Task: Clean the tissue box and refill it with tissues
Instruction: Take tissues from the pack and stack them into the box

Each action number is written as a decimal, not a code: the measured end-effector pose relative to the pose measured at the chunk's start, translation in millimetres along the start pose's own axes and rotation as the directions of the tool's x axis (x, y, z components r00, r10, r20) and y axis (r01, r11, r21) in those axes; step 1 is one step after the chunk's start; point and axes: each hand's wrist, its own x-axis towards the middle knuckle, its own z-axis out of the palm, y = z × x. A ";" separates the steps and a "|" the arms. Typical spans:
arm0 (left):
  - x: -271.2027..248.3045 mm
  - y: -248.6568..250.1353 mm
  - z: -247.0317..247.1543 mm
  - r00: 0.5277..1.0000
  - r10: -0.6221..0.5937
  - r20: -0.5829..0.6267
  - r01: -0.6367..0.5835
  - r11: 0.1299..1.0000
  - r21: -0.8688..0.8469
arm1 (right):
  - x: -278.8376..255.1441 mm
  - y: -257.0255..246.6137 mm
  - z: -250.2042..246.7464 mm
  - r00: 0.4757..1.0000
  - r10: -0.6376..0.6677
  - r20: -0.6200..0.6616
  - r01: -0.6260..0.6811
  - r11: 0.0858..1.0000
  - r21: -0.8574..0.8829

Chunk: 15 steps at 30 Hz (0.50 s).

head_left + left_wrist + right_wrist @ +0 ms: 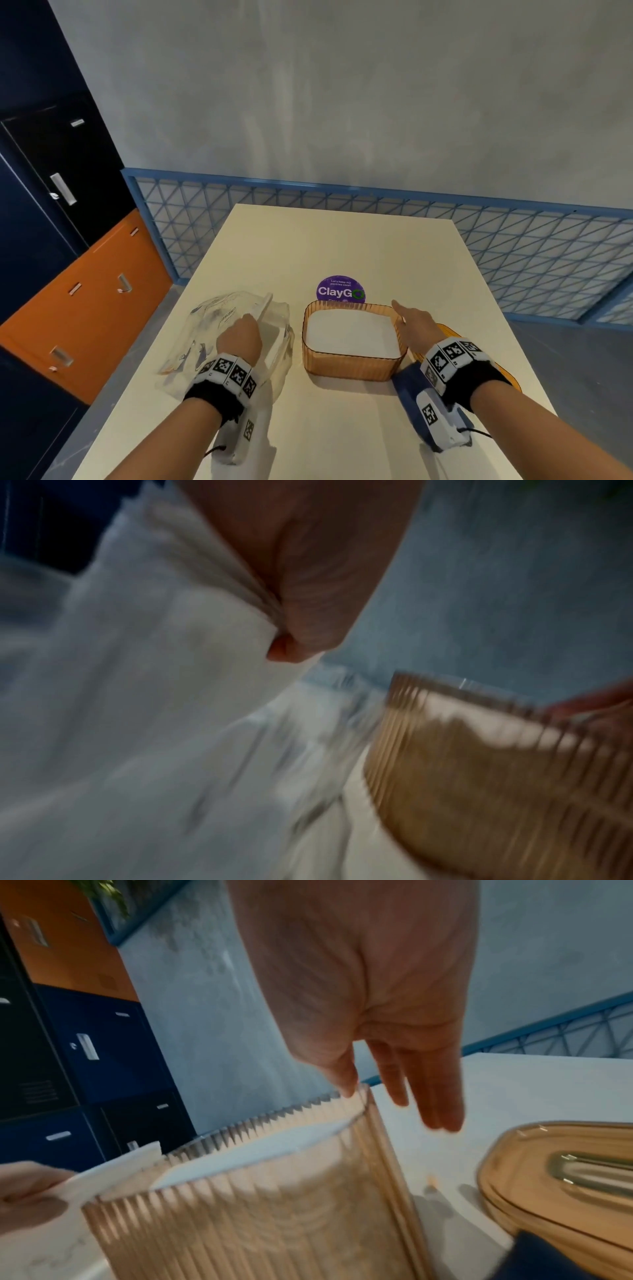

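Left hand (239, 337) curled in a pinch, right hand (416, 323) flat, fingers straight.

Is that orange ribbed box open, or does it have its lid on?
Open. The tissue box shows white tissues from above, and its lid lies apart on the table beside it.

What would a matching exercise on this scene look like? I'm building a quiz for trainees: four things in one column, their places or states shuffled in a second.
Things:
1. ribbed amber plastic tissue box
2. smooth amber plastic lid
3. crinkled clear plastic wrapper
4. round purple sticker

Places or states:
A. flat on the table beyond the box
B. under the left hand
C. open-topped, white tissues inside
D. lying off the box, by the right hand

Pairs: 1-C, 2-D, 3-B, 4-A
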 end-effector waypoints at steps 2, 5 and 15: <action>-11.5 8.0 -25.6 0.993 0.006 -0.114 -0.012 0.999 -0.051 | -1.2 -11.4 -8.8 0.981 -0.037 -0.190 0.060 0.991 0.116; -30.7 23.0 -59.1 0.939 0.071 -0.335 -0.119 0.985 -0.126 | -7.6 -44.3 -26.5 0.972 -0.086 -0.218 0.174 0.887 0.427; -45.8 64.4 -24.9 0.648 0.665 -0.372 -0.743 0.659 -0.116 | -21.8 -85.9 -71.4 0.951 -0.219 0.220 -0.077 0.519 0.852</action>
